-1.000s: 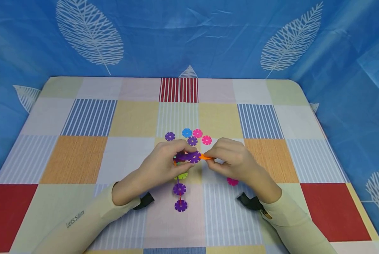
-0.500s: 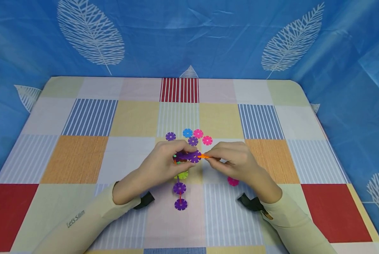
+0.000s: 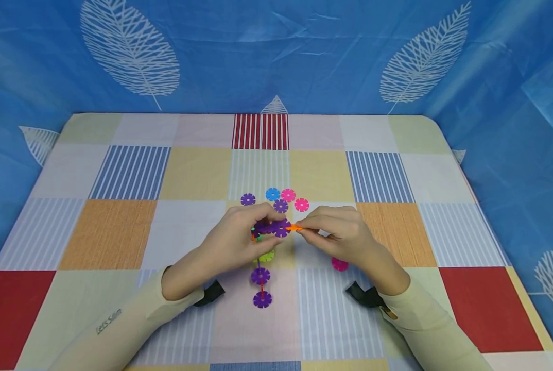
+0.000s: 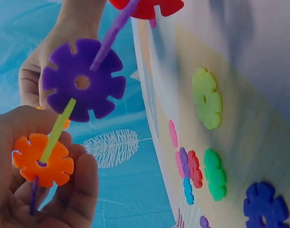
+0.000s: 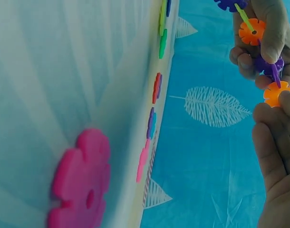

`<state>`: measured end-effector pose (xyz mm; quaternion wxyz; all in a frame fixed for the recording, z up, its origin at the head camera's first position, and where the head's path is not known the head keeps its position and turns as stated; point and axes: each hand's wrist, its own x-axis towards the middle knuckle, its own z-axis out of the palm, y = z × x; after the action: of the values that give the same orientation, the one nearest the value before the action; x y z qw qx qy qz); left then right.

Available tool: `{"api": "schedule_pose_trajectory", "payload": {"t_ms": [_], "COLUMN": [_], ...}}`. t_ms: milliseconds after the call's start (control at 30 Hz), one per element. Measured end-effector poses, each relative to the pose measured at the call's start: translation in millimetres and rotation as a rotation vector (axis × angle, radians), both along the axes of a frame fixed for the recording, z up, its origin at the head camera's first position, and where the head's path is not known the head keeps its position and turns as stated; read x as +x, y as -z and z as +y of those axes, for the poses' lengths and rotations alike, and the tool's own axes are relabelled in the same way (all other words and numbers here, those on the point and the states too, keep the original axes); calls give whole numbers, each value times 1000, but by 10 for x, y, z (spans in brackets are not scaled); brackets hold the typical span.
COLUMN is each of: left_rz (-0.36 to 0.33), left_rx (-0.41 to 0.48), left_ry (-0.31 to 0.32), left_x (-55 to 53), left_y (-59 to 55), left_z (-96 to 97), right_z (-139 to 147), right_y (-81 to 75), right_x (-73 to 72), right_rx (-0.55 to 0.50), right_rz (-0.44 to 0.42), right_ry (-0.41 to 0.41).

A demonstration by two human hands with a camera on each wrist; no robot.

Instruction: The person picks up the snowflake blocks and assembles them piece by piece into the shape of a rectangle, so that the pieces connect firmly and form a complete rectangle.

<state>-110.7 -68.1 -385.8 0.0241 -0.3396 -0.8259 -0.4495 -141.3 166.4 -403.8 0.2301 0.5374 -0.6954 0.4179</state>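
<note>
My left hand (image 3: pixel 232 234) grips a chain of slotted plastic discs between thumb and fingers. A purple disc (image 3: pixel 282 229) shows between its fingertips. From that hand the chain runs toward my body and ends in a purple disc (image 3: pixel 262 299). My right hand (image 3: pixel 339 231) pinches an orange disc (image 3: pixel 293 227), seen edge-on, which meets the purple disc. In the right wrist view this orange disc (image 5: pixel 274 95) touches a purple link. The left wrist view shows a second orange disc (image 4: pixel 54 166) and a large purple disc (image 4: pixel 64 90) in the chain; fingers hide some links.
Loose discs lie on the patchwork tablecloth (image 3: pixel 188 226): blue (image 3: pixel 273 194), pink (image 3: pixel 301 205) and purple (image 3: pixel 248 199) beyond the hands, lime (image 3: pixel 268 256) beneath the left hand. A magenta disc (image 3: pixel 339 264) lies below the right hand. Blue curtain (image 3: pixel 276 51) surrounds the table.
The right hand and its orange disc have shifted slightly left, toward the purple disc. The left hand keeps its grip on the chain almost in place.
</note>
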Motion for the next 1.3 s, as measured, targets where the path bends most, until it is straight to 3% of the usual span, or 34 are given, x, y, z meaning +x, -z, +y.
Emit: {"api": "schedule_pose_trajectory", "payload": {"t_ms": [233, 533, 667, 800, 967, 1167, 1300], "left_rz": [-16, 98, 128, 143, 128, 121, 116], "left_rx": [-35, 20, 29, 29, 21, 1, -3], "left_ry": [0, 21, 8, -21, -36, -49, -52], "left_x": [16, 19, 15, 15, 6, -2, -9], "left_y": [-21, -4, 2, 1, 0, 9, 21], "left_z": [12, 27, 22, 7, -11, -23, -23], "right_z": [-40, -120, -112, -37, 185, 449, 581], "right_y": [18, 15, 6, -25, -122, -213, -162], "right_x": [37, 86, 94, 68, 2, -45, -12], "right_rx": [-4, -4, 14, 63, 226, 607, 775], "right_rz": [26, 28, 1, -89, -268, -492, -624], "right_ry": [53, 50, 55, 24, 39, 128, 119]}}
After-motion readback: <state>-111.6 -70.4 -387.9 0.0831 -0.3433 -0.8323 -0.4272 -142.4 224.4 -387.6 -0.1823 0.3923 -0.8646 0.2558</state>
